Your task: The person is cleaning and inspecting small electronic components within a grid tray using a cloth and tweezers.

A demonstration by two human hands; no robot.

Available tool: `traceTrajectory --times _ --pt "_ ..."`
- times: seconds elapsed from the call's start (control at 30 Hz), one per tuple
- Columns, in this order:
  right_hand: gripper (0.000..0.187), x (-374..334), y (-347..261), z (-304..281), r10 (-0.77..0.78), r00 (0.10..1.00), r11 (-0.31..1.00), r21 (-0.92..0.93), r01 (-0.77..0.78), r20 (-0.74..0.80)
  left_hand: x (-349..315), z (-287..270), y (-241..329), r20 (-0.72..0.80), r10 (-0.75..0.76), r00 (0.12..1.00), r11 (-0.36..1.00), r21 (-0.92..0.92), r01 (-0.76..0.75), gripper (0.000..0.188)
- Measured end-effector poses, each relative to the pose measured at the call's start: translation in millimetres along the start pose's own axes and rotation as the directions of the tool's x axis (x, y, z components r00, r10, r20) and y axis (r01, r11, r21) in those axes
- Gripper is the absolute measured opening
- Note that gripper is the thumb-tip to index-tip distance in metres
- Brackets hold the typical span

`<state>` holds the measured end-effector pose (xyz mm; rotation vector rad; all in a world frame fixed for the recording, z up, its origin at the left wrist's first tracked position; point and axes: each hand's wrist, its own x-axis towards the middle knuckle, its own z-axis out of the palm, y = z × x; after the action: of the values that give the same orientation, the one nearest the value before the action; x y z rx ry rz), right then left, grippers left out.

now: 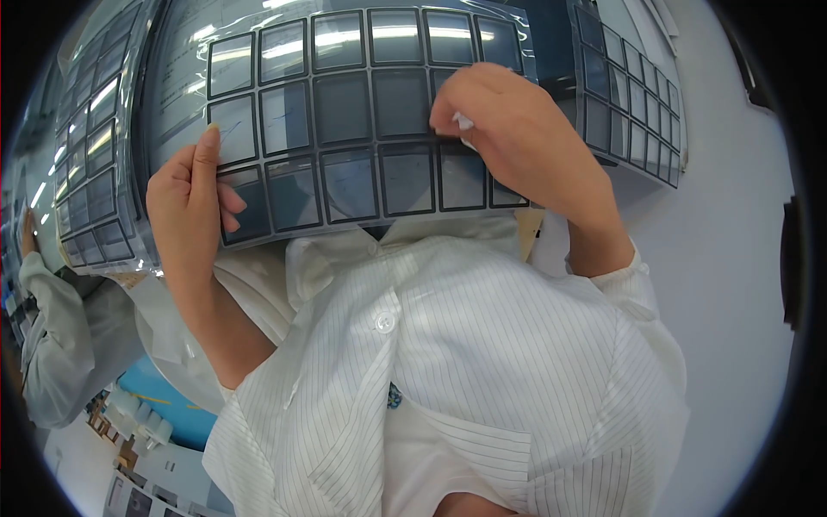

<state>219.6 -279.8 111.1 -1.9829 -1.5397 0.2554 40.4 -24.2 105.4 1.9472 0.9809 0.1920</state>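
Note:
A clear plastic sheet (pixel 373 144) with rows of black-outlined squares spans the table edge in front of me. At its left edge my left hand (pixel 191 181) grips it, thumb on top and some fingers lower down beside the edge. My right hand (pixel 508 129) is closed over the right part of the sheet, and a small white wad (pixel 465 123) shows between its fingers. Whether that wad is tissue or cloth, I cannot tell. The hand hides some squares beneath it.
Another gridded sheet (pixel 108 142) lies at the left, and a further one (pixel 629 90) at the right. A paper with writing (pixel 185 77) shows under clear film. At far left is another person's grey sleeve (pixel 52 319).

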Motion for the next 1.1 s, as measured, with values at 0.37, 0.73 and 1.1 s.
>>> traceTrajectory --times 0.37,0.73,1.1 --pt "0.021 6.4 -3.5 13.1 -0.041 0.992 0.994 -0.103 0.029 -0.12 0.9 0.7 0.3 0.009 0.02 1.0 1.0 0.01 -0.02 0.045" --pt "0.018 -14.8 6.7 -16.7 0.112 0.993 0.985 0.129 -0.116 0.035 1.1 -1.2 -1.8 0.02 0.028 0.999 1.0 -0.003 -0.027 0.047" --pt "0.02 2.1 -0.8 14.1 -0.071 0.994 0.995 -0.07 0.065 -0.078 2.3 0.6 -1.5 0.017 0.03 0.999 0.999 0.012 -0.03 0.047"
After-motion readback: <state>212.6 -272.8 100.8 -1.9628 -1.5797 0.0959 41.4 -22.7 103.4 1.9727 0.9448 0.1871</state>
